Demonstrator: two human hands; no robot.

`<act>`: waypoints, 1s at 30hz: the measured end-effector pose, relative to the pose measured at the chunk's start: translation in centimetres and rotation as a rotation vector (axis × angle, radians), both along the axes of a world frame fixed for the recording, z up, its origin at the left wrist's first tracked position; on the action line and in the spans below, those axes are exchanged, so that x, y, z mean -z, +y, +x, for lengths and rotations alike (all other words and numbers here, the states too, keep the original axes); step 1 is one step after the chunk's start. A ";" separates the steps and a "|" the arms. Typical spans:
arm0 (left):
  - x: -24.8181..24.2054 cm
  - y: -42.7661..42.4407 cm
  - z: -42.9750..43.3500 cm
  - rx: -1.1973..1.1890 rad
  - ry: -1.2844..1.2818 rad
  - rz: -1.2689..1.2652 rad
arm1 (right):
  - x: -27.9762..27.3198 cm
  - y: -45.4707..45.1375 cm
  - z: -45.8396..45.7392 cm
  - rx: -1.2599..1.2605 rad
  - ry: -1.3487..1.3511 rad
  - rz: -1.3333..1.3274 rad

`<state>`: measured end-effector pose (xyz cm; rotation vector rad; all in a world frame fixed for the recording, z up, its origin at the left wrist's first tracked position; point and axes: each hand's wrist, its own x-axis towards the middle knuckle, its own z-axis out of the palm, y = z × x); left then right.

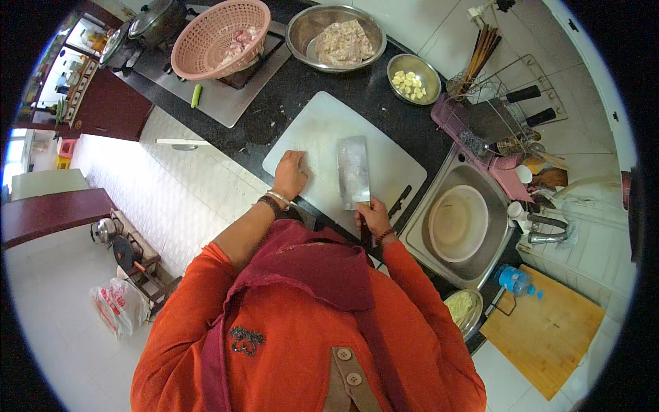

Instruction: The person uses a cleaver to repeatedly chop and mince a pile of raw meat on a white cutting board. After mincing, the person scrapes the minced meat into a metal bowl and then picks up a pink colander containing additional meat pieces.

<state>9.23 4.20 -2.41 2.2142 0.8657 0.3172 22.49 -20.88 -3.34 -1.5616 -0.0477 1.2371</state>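
My right hand (375, 216) grips the handle of a Chinese cleaver (353, 170). Its broad blade lies over a white plastic cutting board (324, 121) and points away from me. My left hand (291, 175) rests at the board's near left edge, fingers bent. Whether it pinches anything is hidden. A small reddish speck shows beside its fingertips. Beyond the board, a steel bowl holds a mound of pale minced meat (345, 44). Peeled garlic cloves (409, 85) sit in a smaller steel bowl (435, 95) to its right.
A pink colander (198, 46) with meat pieces stands on the gas stove (226, 110), near a green vegetable piece (196, 96). At right are a sink (412, 232) with a basin (432, 226), a knife rack (545, 77), a plastic bottle (515, 280) and a wooden board (545, 329).
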 end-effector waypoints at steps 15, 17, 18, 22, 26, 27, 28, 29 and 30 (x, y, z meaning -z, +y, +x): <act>0.4 3.2 2.9 -0.148 -0.341 -0.016 | -3.1 7.3 -1.9 -0.094 0.062 0.083; -1.9 5.1 5.6 -0.126 -0.402 -0.054 | -4.3 8.7 -0.1 -0.093 -0.025 0.163; -3.7 6.0 7.1 -0.121 -0.435 -0.079 | -5.6 9.8 0.9 -0.042 -0.056 0.194; -9.4 11.1 13.6 -0.006 -0.513 -0.052 | -10.8 14.8 5.6 0.041 -0.208 0.235; -13.6 15.9 20.0 0.104 -0.749 -0.204 | -14.6 20.9 10.8 0.086 -0.533 0.194; -13.1 17.7 21.0 0.047 -0.718 -0.271 | -14.7 22.7 12.1 0.066 -0.573 0.214; -12.2 19.2 21.8 -0.005 -0.684 -0.341 | -15.4 24.5 12.9 0.053 -0.659 0.173; -11.3 20.6 22.3 -0.059 -0.651 -0.410 | -14.0 26.3 14.7 0.037 -0.869 0.167; -12.3 20.0 22.9 -0.116 -0.549 -0.478 | -12.0 26.4 17.5 0.024 -1.026 0.053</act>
